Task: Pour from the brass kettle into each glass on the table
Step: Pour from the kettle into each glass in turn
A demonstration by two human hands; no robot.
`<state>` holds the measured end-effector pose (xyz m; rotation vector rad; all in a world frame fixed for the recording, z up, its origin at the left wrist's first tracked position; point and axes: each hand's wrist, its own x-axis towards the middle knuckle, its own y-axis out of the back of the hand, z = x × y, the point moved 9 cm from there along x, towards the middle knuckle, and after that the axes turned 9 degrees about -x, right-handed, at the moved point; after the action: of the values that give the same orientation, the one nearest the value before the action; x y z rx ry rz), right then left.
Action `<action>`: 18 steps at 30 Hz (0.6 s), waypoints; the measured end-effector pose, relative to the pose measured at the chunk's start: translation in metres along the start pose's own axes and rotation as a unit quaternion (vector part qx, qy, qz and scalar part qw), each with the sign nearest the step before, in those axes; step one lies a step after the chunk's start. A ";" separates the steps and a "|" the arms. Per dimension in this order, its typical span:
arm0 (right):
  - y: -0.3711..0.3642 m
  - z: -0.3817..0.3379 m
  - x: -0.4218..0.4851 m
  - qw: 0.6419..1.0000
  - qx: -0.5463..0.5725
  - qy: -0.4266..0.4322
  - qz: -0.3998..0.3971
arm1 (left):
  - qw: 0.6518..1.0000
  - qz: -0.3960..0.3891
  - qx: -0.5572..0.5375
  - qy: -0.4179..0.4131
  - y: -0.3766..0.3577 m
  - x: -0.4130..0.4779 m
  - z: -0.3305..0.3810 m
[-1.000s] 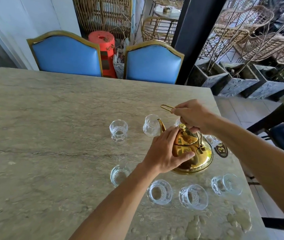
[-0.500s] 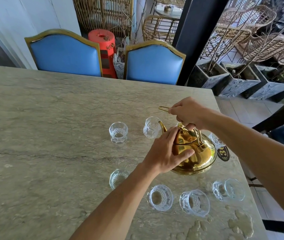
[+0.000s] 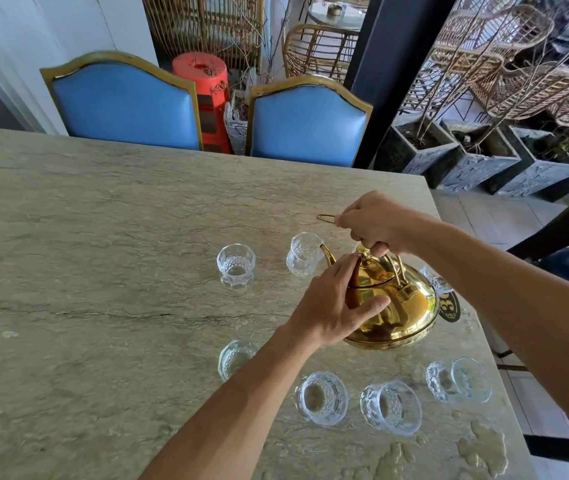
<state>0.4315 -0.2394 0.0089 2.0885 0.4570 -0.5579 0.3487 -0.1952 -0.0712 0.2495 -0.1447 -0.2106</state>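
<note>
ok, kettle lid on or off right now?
On. The lid sits on the kettle, its knob upright, with the left hand pressing its edge.

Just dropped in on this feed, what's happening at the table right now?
A person is tilting a brass kettle with its spout at the far glass. The right hand grips the handle from above; the left hand steadies the lid, fingers near the knob. No stream is visible. Other glasses stand around, including one at far left and a near row.
</note>
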 end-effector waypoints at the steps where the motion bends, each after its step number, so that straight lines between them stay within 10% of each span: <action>1: 0.000 0.000 0.001 1.000 0.000 -0.002 0.001 | 1.000 0.000 -0.001 0.001 0.000 0.000 0.000; 18: -0.002 -0.001 0.009 1.000 -0.019 -0.010 -0.006 | 1.000 -0.001 -0.028 0.007 0.001 -0.002 0.003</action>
<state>0.4379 -0.2369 0.0035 2.0435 0.4650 -0.5724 0.3467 -0.1943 -0.0681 0.1956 -0.1241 -0.2150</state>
